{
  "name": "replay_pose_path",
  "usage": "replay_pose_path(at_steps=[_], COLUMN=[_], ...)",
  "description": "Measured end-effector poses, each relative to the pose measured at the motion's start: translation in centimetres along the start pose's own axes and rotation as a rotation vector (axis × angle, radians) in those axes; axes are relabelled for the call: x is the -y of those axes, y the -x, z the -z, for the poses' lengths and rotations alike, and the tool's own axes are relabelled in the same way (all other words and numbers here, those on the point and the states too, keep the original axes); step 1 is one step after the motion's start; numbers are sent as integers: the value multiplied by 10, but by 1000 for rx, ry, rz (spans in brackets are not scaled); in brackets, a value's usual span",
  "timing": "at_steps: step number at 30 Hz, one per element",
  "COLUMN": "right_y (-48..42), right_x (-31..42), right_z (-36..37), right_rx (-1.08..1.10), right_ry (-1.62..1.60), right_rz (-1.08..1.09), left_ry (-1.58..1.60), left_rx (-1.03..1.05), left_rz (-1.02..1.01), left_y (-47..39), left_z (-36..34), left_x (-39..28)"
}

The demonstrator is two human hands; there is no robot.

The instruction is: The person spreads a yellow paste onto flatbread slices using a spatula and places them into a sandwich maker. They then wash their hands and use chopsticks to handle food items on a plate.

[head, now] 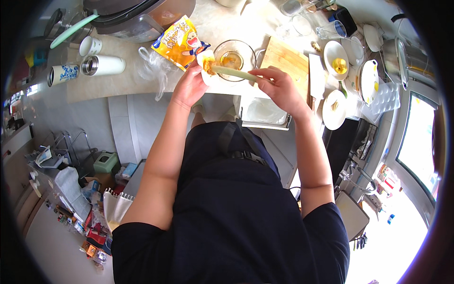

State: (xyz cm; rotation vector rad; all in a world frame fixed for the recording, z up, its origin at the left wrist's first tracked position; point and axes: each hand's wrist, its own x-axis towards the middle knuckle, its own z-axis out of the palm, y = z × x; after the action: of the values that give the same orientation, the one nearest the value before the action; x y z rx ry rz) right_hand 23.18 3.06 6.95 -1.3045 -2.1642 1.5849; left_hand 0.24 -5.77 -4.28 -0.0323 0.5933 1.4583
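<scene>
My left hand (190, 85) holds a small white dish (210, 76) tilted at the counter's front edge, with orange-yellow paste on its inner face. In my right hand (278, 85) is a pale green utensil (234, 72); its far end touches the paste, and the shape of that end cannot be told. Just behind the utensil stands a clear glass bowl (252, 53) with some liquid or yellowish food at its bottom. A yellow and blue printed food packet (175, 41) lies left of the bowl, beside a crumpled clear plastic bag (156, 67).
A wooden cutting board (283, 56) lies right of the bowl, and a knife with a broad blade (315, 76) is beside it. Plates (334, 117) and glasses (331, 30) stand farther right. An open drawer (266, 110) juts out below the counter. White thermos (110, 65) at left.
</scene>
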Motion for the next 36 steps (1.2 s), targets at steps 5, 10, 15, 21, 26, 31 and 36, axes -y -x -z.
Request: replay_pose_path(at_steps=[5,10,15,21,26,31,36], right_y=[37,59,65,70,68,51,38], right_x=[54,74,66,75,76,71,60], right_z=[20,41,40,24,18,9,-1], right_rx=[-208,-279,-388,-406,-380,-429,-443], right_ry=[449,543,501,607,673,559,553], right_rz=[128,146,79,4,4,19,-49], left_ry=[90,75,74,-63,-173,-355,-423], left_rx=[168,305,353,343,324,326,283], left_rz=[61,142,218,224,212,166,77], left_y=[-12,-37,-50,-48,-53,-48,-36], left_z=[-23,-45,-52,-44,-25,-25,-31], left_x=[5,19,33,23,12,5,-4])
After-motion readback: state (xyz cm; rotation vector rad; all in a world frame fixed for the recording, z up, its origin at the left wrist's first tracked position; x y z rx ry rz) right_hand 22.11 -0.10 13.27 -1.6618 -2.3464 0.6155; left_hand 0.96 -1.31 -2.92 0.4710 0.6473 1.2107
